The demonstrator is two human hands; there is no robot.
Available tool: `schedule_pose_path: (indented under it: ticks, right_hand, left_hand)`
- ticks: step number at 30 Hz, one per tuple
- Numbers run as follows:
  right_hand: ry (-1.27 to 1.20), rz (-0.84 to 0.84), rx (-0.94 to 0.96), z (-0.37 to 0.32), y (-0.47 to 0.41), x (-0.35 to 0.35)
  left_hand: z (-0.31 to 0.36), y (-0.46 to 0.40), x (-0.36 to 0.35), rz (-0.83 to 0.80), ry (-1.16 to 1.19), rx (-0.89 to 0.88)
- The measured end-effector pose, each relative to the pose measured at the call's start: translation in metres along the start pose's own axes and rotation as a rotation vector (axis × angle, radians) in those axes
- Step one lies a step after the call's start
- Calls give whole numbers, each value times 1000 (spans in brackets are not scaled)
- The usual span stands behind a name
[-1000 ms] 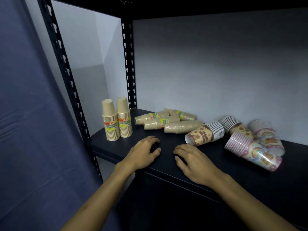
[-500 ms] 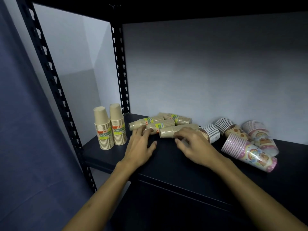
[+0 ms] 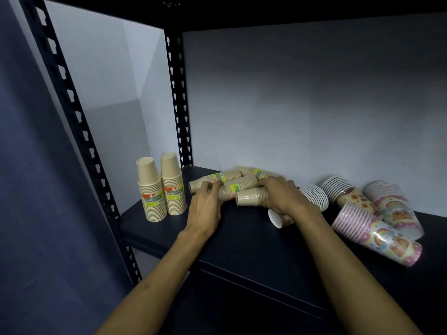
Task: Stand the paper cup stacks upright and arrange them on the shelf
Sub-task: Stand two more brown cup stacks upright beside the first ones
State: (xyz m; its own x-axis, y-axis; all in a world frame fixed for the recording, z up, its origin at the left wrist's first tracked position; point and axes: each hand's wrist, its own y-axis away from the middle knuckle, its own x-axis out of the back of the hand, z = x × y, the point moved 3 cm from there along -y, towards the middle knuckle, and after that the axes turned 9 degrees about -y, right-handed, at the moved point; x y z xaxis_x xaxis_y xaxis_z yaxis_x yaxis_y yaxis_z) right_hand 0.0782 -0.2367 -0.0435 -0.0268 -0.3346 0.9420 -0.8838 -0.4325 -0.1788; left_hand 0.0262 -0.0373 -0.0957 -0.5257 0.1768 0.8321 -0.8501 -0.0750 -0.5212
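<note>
Brown paper cup stacks are the ones in hand here. Two of them (image 3: 161, 189) already stand upright, mouths down, side by side at the left end of the dark shelf (image 3: 242, 243), just beside the perforated metal post (image 3: 177, 97); that corner looks like the start of the row the rest should join. Four more brown stacks lie tipped on their sides in a loose heap toward the back. The left hand (image 3: 205, 204) reaches over the near end of the heap, fingers curled onto one lying stack (image 3: 238, 188), seemingly taking hold, though how firmly it grips I cannot tell. The right hand (image 3: 281, 197) lies across the other end, fingers bent over the nearest short brown stack (image 3: 251, 196) and covering what is behind it; it appears to be closing on that stack. Coming at the pile from both ends makes sense, since wrapped stacks on their sides roll easily and each hand can lift one without scattering the others.

Under the right wrist a patterned stack with white ribbed rims (image 3: 312, 198) lies on its side, touching the arm. Further right, three more printed stacks, one pink with rainbows (image 3: 372, 234), lie toppled against each other, untouched and waiting for their turn
</note>
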Motion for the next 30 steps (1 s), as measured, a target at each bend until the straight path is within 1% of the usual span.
schedule_pose_path:
  ticks: [3, 6, 12, 15, 19, 23, 25, 28, 30]
  right_hand:
    - [54, -54, 13, 2, -3, -2]
    - [92, -89, 12, 8, -6, -2]
    - [-89, 27, 87, 17, -2, 2]
    - [-179, 59, 106, 17, 2, 8]
    - [-307, 89, 151, 11, 7, 11]
    - [-435, 121, 223, 5, 10, 12]
    - [-557, 99, 218, 3, 11, 14]
    - [-718, 18, 172, 0, 10, 11]
    - [-777, -23, 143, 0, 9, 8]
  left_hand:
    - [-3, 1, -2, 7, 156, -7]
    - [-3, 4, 4, 74, 306, 23]
    - [-5, 11, 28, 331, 538, 114]
    - [1, 11, 36, 387, 644, 158]
    - [16, 7, 45, 353, 908, 177]
    - [14, -4, 44, 237, 1145, 214]
    - [10, -9, 48, 174, 1176, 175]
    - [4, -16, 62, 69, 1108, 80]
    - [1, -22, 66, -8, 1058, 34]
